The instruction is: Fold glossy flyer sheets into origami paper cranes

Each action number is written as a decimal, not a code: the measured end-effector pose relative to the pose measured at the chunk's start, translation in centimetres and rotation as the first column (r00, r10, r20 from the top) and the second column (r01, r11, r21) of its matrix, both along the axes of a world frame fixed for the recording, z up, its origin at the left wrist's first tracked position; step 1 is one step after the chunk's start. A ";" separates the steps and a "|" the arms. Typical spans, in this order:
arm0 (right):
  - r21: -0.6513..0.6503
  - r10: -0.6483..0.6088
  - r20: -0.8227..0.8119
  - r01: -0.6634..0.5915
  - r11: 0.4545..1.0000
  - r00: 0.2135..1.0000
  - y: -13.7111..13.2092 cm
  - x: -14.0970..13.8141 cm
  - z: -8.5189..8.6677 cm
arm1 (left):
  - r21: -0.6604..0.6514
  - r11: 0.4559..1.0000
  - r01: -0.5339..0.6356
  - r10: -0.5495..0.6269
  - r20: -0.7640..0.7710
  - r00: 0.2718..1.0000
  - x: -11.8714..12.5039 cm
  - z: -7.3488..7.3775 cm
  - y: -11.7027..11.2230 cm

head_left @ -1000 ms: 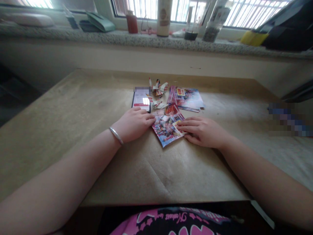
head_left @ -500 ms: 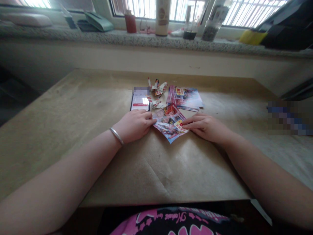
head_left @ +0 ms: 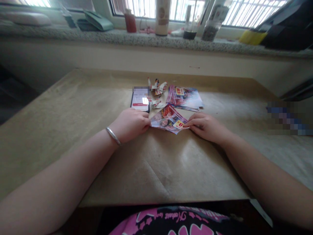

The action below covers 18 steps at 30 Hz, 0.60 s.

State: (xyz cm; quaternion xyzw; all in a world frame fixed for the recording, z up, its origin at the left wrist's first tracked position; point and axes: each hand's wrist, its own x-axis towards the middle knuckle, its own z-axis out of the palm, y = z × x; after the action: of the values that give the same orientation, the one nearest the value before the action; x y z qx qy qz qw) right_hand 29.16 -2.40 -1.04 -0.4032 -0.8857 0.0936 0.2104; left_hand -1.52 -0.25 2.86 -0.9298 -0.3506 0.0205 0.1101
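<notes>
A colourful printed sheet of paper [head_left: 168, 118] lies cornerwise between my hands, its near edge lifted and bent. My left hand [head_left: 134, 123], with a silver bangle at the wrist, pinches the sheet's left corner. At the opposite corner my right hand [head_left: 204, 126] grips the paper between thumb and fingers, beside a yellow price patch. Just beyond my left hand lies a phone [head_left: 140, 100] with its screen lit. Folded paper pieces [head_left: 157, 87] with pointed tips stand behind the sheet. To their right is a stack of similar printed sheets [head_left: 187, 97].
The tan table [head_left: 110, 182] ends at a wall under a speckled stone sill [head_left: 137, 38]. On the sill stand a red bottle [head_left: 130, 21], a pale cylinder [head_left: 162, 18], clear containers and a dark bag [head_left: 290, 29]. A blurred-out patch covers something at the far right.
The near corner of the sheet has come up and bent away from me. My left hand has shifted slightly left, and both hands now pinch the side corners.
</notes>
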 end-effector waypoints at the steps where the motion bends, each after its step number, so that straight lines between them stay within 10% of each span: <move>1: 0.006 -0.018 0.007 0.018 1.000 1.000 -0.1 -0.2 0.0 | -0.017 1.000 -0.008 0.008 -0.012 1.000 -0.1 0.2 -0.1; 13: -0.044 -0.294 0.065 0.297 0.954 0.954 -0.4 -2.6 0.4 | -0.236 0.964 -0.118 0.167 0.198 0.966 -0.1 -0.8 0.5; 18: -0.052 -0.438 0.133 0.447 0.893 0.889 -0.2 -3.7 0.5 | -0.203 0.918 -0.340 0.382 0.224 0.897 1.4 -1.6 -0.1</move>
State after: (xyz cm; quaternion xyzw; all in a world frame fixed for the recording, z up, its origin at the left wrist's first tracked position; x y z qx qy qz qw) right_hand 25.47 -2.61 -0.51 -0.6073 -0.7768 0.0550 0.1570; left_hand -0.16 -0.30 1.21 -0.8486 -0.5261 -0.0532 -0.0168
